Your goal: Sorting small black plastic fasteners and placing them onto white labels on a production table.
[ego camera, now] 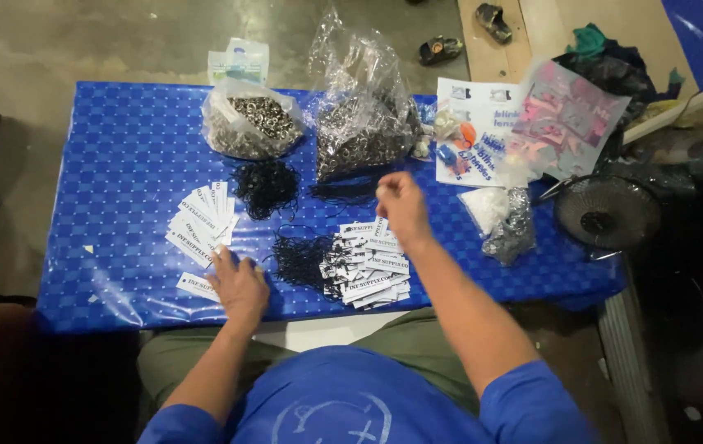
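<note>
Left hand (239, 286) lies flat, fingers (223, 261) spread and open, palm down on the blue checked plastic-covered table (113, 173), fingertips touching the lower edge of a fanned batch of white rectangular paper tags (202, 222); one loose white tag (196, 285) lies just beside the thumb side of that hand. Right hand (401, 205) is raised above the table, fingers curled in and pinched together (whether they grip anything, cannot tell: too small and blurred). Below it sits a stack of white tags with black cords attached (368, 267), and just left of the stack a loose tangle of black cords (298, 259). A second clump of black cord (264, 186) lies between the fanned tags and the bags farther back. At the far edge stand two clear plastic bags of small metal eyelets, one low and open (251, 125), one tall and crumpled (364, 123). To the right: printed white sheets (474, 136), a clear packet with pink contents (567, 119), a small bag of white pieces (485, 205) and a dark round fan (606, 211) off the table's right corner.
</note>
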